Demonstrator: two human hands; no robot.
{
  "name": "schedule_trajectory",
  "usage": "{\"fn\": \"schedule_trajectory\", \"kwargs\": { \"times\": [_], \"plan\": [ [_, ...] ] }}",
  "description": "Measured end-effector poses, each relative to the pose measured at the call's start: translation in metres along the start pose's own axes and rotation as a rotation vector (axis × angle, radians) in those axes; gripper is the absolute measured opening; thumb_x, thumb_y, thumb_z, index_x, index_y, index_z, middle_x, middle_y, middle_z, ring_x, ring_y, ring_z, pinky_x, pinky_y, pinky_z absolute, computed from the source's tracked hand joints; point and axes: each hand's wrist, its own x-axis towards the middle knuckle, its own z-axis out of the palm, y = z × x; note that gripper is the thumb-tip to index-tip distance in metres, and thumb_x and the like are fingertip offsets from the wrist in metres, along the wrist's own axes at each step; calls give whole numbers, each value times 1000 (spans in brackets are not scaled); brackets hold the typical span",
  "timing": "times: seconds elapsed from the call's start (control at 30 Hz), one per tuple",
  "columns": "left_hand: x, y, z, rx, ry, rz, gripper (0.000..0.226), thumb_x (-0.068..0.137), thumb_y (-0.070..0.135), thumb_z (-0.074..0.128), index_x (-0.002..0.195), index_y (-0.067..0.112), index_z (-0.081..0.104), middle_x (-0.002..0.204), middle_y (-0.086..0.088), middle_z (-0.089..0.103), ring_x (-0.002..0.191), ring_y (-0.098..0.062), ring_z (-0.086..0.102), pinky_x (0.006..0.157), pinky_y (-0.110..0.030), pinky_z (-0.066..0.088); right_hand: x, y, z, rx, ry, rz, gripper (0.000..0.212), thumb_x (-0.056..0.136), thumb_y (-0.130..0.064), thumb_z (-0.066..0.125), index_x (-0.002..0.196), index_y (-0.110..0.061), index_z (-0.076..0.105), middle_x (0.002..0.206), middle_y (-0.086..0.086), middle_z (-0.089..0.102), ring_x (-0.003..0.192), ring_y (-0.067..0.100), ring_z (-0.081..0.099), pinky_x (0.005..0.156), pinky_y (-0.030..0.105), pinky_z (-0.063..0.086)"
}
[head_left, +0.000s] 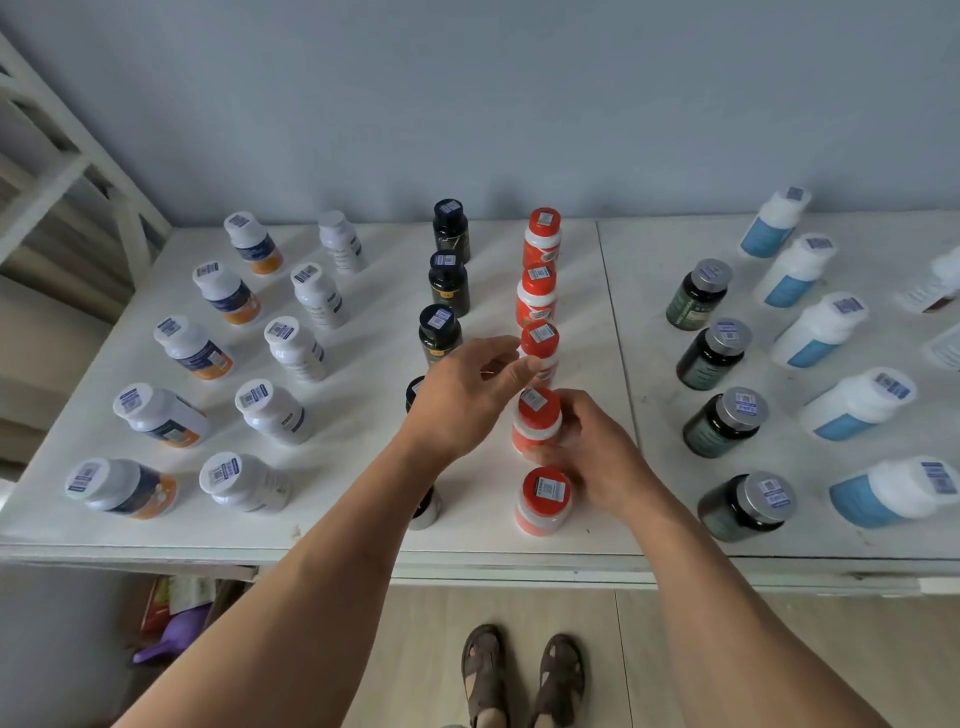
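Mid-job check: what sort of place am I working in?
Likely a small stockroom or home sorting space: a white table against a bare wall, bottles in sorted rows such as the orange-capped bottles, barcode stickers on caps.

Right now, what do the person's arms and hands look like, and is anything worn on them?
The left forearm and right forearm are bare, with no sleeve or cuff in view. The left hand and right hand wear no gloves. No watch, bracelet or ring shows on the wrists or on the fingers that can be seen.
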Motion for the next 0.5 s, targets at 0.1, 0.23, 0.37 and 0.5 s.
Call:
{"fn": "schedule_trajectory", "kwargs": {
  "times": [0.1, 0.23, 0.37, 0.5],
  "plan": [
    [2, -3, 0, -8, -5, -7, 44, 97, 45, 53, 131, 19, 61, 117, 13, 60, 98, -1, 53, 64, 4, 38, -6, -8, -8, -8, -27, 1, 62, 74, -39, 85, 124, -35, 49, 133, -8, 62, 126, 18, 56, 112, 49, 41],
    [9, 0, -1, -44, -31, -12, 48, 97, 46, 51, 134, 17, 58, 135, 2, 61, 105, -4, 53, 82, -11, 41, -8, -22, -30, 183, 132, -81, 53, 75, -49, 80, 122, -35, 59, 126, -12, 65, 121, 7, 59, 112, 43, 42],
    [19, 6, 3, -79, -36, -42, 50, 98, 46, 50, 137, 16, 55, 137, 1, 59, 106, -4, 51, 86, -18, 40, 16, -41, -31, 63, 173, -51, 76, 80, -43, 79, 146, -29, 43, 149, -6, 49, 137, 17, 46, 115, 49, 36],
    [34, 3, 6, -120, 10, -117, 49, 98, 46, 51, 138, 18, 54, 136, 1, 60, 105, -5, 51, 86, -20, 40, 43, -49, -25, -84, 51, 9, 64, 91, -36, 70, 148, -31, 41, 150, -2, 50, 140, 25, 45, 116, 54, 34]
  ]
}}
